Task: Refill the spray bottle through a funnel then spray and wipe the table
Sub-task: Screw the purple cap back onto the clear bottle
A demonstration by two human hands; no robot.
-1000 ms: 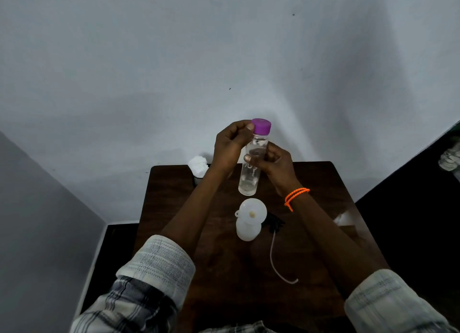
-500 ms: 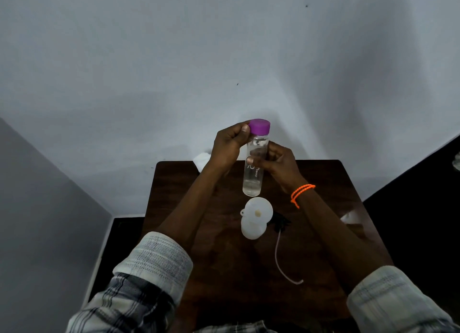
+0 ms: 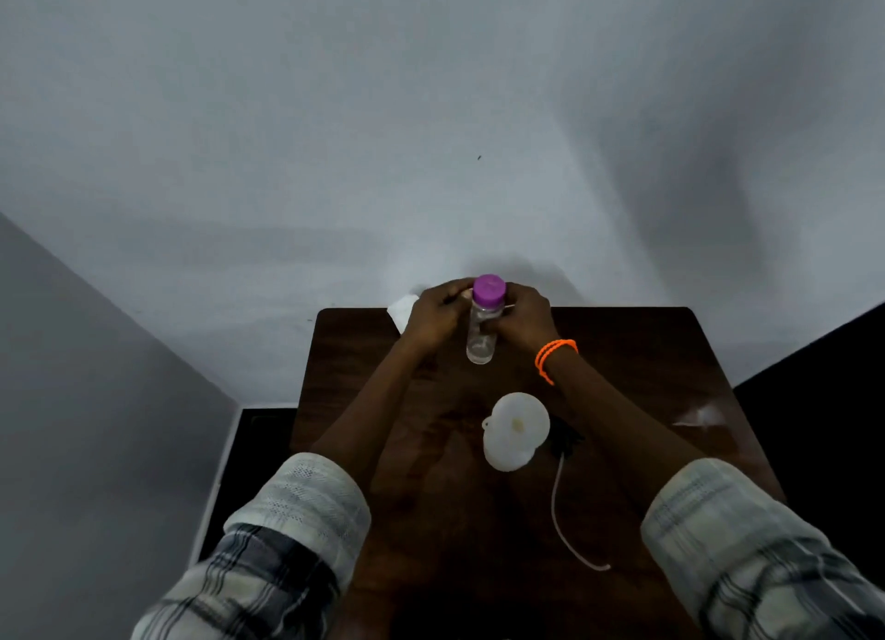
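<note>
A clear water bottle with a purple cap is held upright above the far middle of the dark wooden table. My left hand grips it from the left just under the cap. My right hand, with orange bands on the wrist, grips it from the right. Nearer to me stands a white spray bottle body with a white funnel sitting in its mouth. Its black spray head lies just right of it, with a thin white tube trailing toward me.
A white cloth lies at the table's far left corner, partly hidden behind my left hand. A pale wet-looking patch shows near the right edge. Grey walls close in behind and to the left; dark floor lies on both sides.
Both hands have closed in around the top of the bottle near the cap, and the bottle has moved slightly farther from me. The view has tilted downward.
</note>
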